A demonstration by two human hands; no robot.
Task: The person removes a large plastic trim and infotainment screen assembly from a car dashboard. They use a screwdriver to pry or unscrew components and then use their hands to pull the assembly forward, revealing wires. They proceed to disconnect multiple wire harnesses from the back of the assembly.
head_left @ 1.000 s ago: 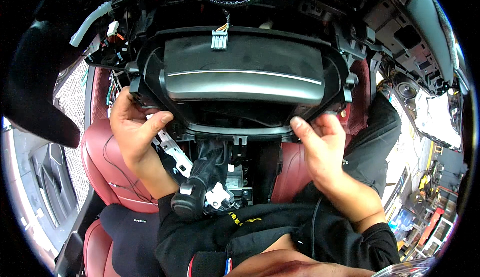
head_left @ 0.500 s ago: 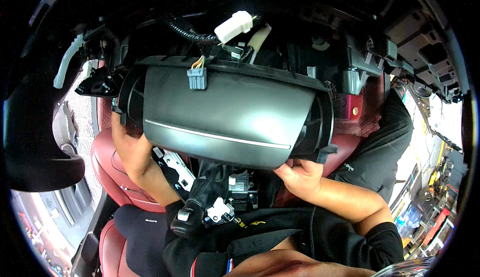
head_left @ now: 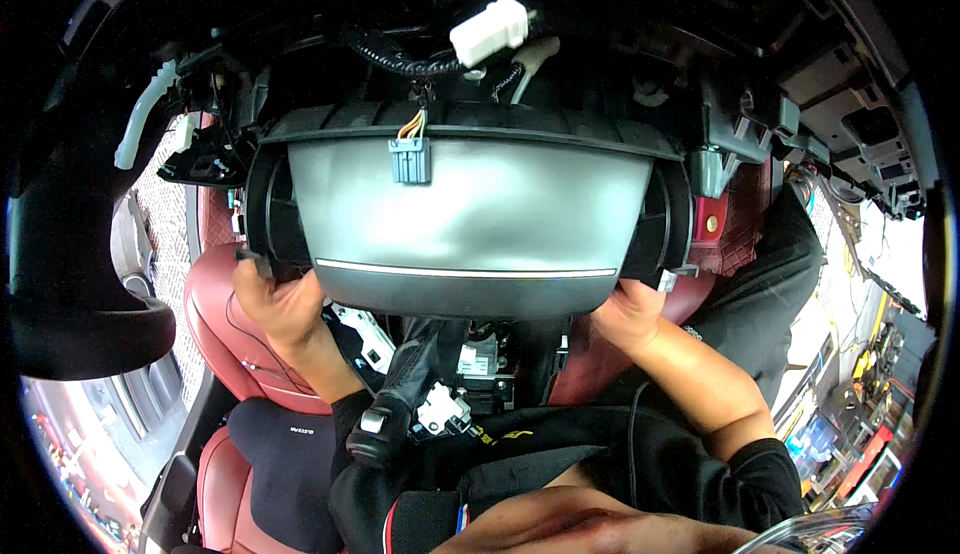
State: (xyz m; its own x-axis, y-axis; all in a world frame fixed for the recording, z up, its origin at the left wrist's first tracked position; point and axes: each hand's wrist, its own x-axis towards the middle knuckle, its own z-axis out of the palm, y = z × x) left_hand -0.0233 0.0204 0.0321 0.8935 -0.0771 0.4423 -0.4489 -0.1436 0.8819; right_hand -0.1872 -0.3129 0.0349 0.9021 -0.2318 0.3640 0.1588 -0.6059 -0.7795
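Both of my hands hold a wide dark dashboard centre panel (head_left: 470, 204) with a silver trim strip and an air vent at each end. My left hand (head_left: 285, 309) is closed on its lower left corner; my right hand (head_left: 630, 314) grips the lower right corner. The fingertips behind the panel are hidden. A blue-grey wire connector (head_left: 410, 160) with yellow and orange wires hangs over the panel's upper edge. Above that, a white connector (head_left: 490, 32) sits by a black corrugated wire sleeve (head_left: 400, 59). The panel stands nearly level, close against the opened dashboard.
Below the panel is a black gear lever (head_left: 380, 424), with a white plastic part (head_left: 440, 411) beside it. A steering wheel (head_left: 100, 339) curves at left. Red seats (head_left: 215, 309) lie beyond my left arm. A pale hose (head_left: 143, 119) hangs at upper left; dashboard framework (head_left: 740, 129) juts out at right.
The panel has turned level, its right end rising and the whole shifting slightly right, toward the dashboard. Both hands have moved with it. The two connectors now sit a little farther right.
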